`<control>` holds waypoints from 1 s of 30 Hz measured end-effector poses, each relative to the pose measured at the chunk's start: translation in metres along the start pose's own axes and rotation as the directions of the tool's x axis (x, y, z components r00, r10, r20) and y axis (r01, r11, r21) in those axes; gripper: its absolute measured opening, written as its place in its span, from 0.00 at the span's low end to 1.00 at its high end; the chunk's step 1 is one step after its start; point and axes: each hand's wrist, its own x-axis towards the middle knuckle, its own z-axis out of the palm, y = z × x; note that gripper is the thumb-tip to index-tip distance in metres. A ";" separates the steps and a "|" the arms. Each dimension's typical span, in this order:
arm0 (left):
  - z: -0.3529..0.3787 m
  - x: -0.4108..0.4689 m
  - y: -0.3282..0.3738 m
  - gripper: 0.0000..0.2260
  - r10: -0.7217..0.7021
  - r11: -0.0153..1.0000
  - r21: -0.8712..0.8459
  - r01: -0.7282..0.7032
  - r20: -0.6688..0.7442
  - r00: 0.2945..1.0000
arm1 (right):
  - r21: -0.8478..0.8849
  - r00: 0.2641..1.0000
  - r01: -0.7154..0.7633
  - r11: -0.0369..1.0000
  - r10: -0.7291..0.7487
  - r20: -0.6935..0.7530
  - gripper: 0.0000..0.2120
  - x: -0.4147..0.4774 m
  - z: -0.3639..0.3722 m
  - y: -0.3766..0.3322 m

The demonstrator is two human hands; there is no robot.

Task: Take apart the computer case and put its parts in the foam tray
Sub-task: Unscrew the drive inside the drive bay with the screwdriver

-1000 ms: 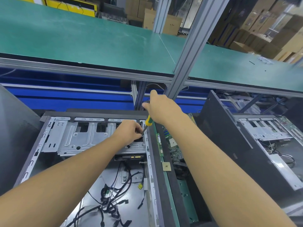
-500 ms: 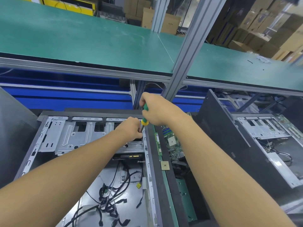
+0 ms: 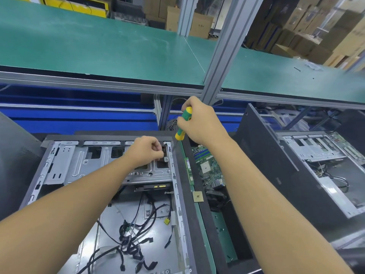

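Observation:
An open computer case (image 3: 178, 198) lies flat in front of me, with a silver drive cage (image 3: 79, 165) at its far end and loose black cables (image 3: 136, 234) on its floor. My right hand (image 3: 199, 123) grips a green and yellow screwdriver (image 3: 183, 123), its tip pointing down at the case's far right corner. My left hand (image 3: 147, 148) rests on the drive cage beside that tip, with fingers pinched together; whether they hold anything is hidden. To the right, a black foam tray (image 3: 197, 220) holds a green motherboard (image 3: 209, 167), a memory stick (image 3: 188, 171) and a CPU chip (image 3: 198, 196).
A second open case (image 3: 316, 167) stands at the right with a black side panel (image 3: 266, 155) leaning in front of it. Another dark panel (image 3: 13, 155) is at the left. A green shelf (image 3: 98, 46) on an aluminium post (image 3: 223, 56) runs above the work area.
My right hand has tilted the screwdriver so more of its handle shows, and its tip is lifted slightly. My left hand stays pinched at the drive cage's right corner.

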 end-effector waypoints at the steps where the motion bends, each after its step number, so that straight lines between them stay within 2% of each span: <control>1: -0.002 -0.002 -0.002 0.03 -0.019 0.997 -0.074 0.020 0.014 1.000 | 0.045 0.998 -0.014 0.999 0.017 -0.053 0.09 -0.001 0.002 0.003; 4: -0.003 -0.010 -0.004 0.03 -0.035 0.952 -0.303 0.041 0.027 0.999 | 0.073 0.980 0.008 0.997 0.007 -0.198 0.10 -0.006 0.008 0.010; 7: 0.000 -0.016 0.007 0.06 -0.022 0.811 -0.584 0.046 0.049 0.999 | 0.051 0.955 0.081 0.995 -0.063 -0.289 0.06 -0.013 0.010 0.014; 10: 0.003 -0.019 0.024 0.08 0.011 0.696 -0.717 0.047 0.077 0.997 | 0.051 0.966 0.191 0.980 -0.179 -0.185 0.02 -0.022 0.007 0.022; 13: 0.009 -0.019 0.046 0.05 0.031 0.586 -0.808 0.062 0.099 0.995 | 0.000 0.958 0.285 0.958 -0.285 0.006 0.06 -0.034 0.004 0.037; 15: 0.016 -0.019 0.059 0.05 0.040 0.530 -0.844 0.087 0.127 0.991 | -0.018 0.957 0.282 0.959 -0.280 0.073 0.07 -0.042 0.003 0.048; 19: 0.037 -0.021 0.079 0.07 0.039 0.557 -0.818 0.144 0.199 0.979 | 0.054 0.969 0.215 0.975 -0.219 0.114 0.08 -0.058 0.001 0.074; 23: 0.061 -0.028 0.097 0.09 0.033 0.592 -0.789 0.168 0.232 0.972 | 0.098 0.988 0.132 0.986 -0.139 0.070 0.10 -0.073 -0.005 0.100; 27: 0.085 -0.035 0.119 0.11 0.064 0.628 -0.753 0.199 0.305 0.950 | 0.093 0.994 0.103 0.990 -0.106 0.037 0.05 -0.093 -0.017 0.128; 30: 0.112 -0.038 0.133 0.13 0.020 0.648 -0.716 0.260 0.358 0.934 | 0.134 0.999 0.028 0.991 -0.032 0.030 0.02 -0.112 -0.021 0.157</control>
